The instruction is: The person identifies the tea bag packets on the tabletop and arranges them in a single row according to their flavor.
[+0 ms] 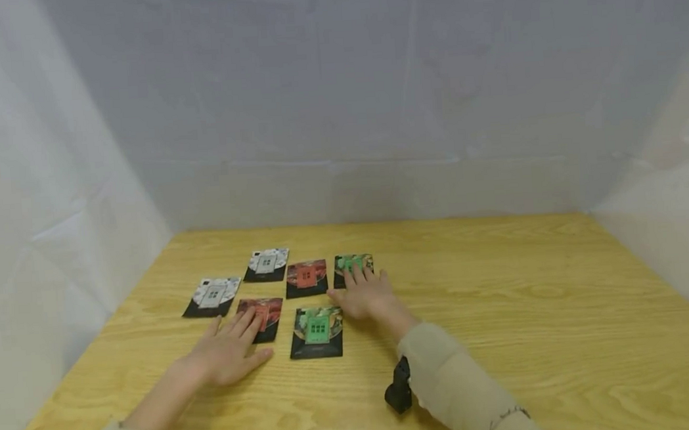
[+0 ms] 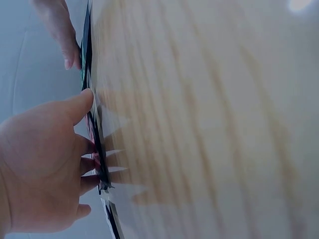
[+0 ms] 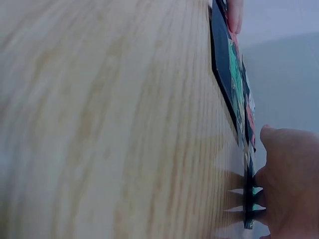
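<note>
Across the lower frame, on a yellow wood-grained table (image 1: 503, 297), the left hand (image 1: 225, 354) and right hand (image 1: 364, 298) rest with fingers spread, apparently steadying, respectively, the nearer red-and-black rectangular packet (image 1: 273, 316), left of centre, and the farther green-and-black rectangular packet (image 1: 339, 271), just below centre.

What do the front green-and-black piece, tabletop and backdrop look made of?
Front green-and-black piece: thin printed card or plastic film, can't tell which; lies flat, thin edge.
Tabletop: wood or wood-look laminate, slightly glossy; grain lines, bright glare spot.
Backdrop: probably cloth or plastic sheeting, mostly dull; visible creases.
</note>
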A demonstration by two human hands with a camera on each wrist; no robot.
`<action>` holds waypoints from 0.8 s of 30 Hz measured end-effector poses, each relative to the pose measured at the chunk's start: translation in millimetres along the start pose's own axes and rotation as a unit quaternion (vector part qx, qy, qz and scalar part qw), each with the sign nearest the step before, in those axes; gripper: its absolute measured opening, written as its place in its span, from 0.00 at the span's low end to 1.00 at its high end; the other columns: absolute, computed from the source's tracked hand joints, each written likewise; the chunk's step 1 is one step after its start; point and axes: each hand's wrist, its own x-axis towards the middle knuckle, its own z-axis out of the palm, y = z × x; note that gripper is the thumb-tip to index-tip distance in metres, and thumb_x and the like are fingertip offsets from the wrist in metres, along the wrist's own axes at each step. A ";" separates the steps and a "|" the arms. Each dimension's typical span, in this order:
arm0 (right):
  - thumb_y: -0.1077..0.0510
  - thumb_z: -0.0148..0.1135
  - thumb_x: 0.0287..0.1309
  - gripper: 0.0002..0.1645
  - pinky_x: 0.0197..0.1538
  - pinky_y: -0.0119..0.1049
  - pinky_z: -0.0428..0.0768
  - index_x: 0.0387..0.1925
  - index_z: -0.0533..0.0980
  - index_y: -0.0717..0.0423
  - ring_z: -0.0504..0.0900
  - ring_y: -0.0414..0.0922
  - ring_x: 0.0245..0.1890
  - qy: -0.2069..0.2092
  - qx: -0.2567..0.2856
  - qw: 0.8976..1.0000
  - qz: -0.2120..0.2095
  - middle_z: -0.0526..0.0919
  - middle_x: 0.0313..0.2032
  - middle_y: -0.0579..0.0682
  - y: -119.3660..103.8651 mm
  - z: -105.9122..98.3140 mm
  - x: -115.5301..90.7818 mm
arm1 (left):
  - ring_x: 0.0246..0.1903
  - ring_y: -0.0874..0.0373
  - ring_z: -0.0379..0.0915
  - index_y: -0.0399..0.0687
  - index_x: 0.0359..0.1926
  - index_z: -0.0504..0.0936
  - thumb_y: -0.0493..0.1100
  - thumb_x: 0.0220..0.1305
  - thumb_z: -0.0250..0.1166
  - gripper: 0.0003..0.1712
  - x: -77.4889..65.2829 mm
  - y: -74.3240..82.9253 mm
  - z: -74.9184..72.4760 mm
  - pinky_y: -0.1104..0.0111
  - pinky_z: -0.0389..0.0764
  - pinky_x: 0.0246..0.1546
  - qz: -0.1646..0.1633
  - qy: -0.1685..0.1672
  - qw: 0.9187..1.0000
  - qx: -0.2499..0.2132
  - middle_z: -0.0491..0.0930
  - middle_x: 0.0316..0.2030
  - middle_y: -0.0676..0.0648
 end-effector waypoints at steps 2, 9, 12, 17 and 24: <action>0.29 0.24 0.64 0.44 0.68 0.54 0.41 0.73 0.45 0.49 0.43 0.51 0.71 0.001 -0.006 1.000 0.001 0.42 0.72 0.51 0.7 1.7 0.4 | 0.67 0.36 0.42 0.32 0.69 0.54 0.65 0.68 0.43 0.44 -0.4 0.5 -0.7 0.39 0.37 0.62 -0.001 -0.003 1.000 -0.001 0.47 0.69 0.32; 0.30 0.25 0.65 0.44 0.68 0.54 0.40 0.72 0.45 0.51 0.42 0.51 0.71 0.002 -0.005 1.000 0.003 0.42 0.72 0.52 15.4 3.1 3.5 | 0.67 0.35 0.41 0.33 0.69 0.53 0.65 0.67 0.44 0.44 1.4 2.1 -4.8 0.39 0.37 0.62 -0.001 -0.016 1.000 -0.004 0.47 0.69 0.32; 0.30 0.25 0.65 0.44 0.68 0.54 0.38 0.72 0.45 0.51 0.41 0.51 0.71 -0.001 -0.006 1.000 0.009 0.42 0.72 0.53 24.2 2.7 3.3 | 0.67 0.35 0.41 0.33 0.69 0.54 0.65 0.67 0.44 0.45 2.8 2.1 -5.5 0.39 0.37 0.62 -0.002 -0.021 1.000 -0.004 0.47 0.68 0.32; 0.31 0.28 0.66 0.43 0.68 0.55 0.38 0.72 0.47 0.52 0.42 0.52 0.71 -0.007 0.007 1.000 0.020 0.43 0.72 0.54 37.3 -0.6 0.2 | 0.67 0.34 0.41 0.32 0.68 0.54 0.66 0.67 0.43 0.46 5.7 0.9 -6.8 0.38 0.36 0.62 0.001 -0.028 1.000 -0.004 0.47 0.68 0.31; 0.32 0.30 0.66 0.43 0.68 0.56 0.41 0.72 0.48 0.53 0.43 0.53 0.70 -0.019 0.022 0.999 0.018 0.44 0.71 0.55 56.0 -6.1 -5.8 | 0.66 0.34 0.42 0.31 0.68 0.54 0.66 0.67 0.44 0.46 9.1 -0.3 -8.3 0.38 0.37 0.61 0.002 -0.031 1.000 0.002 0.48 0.68 0.30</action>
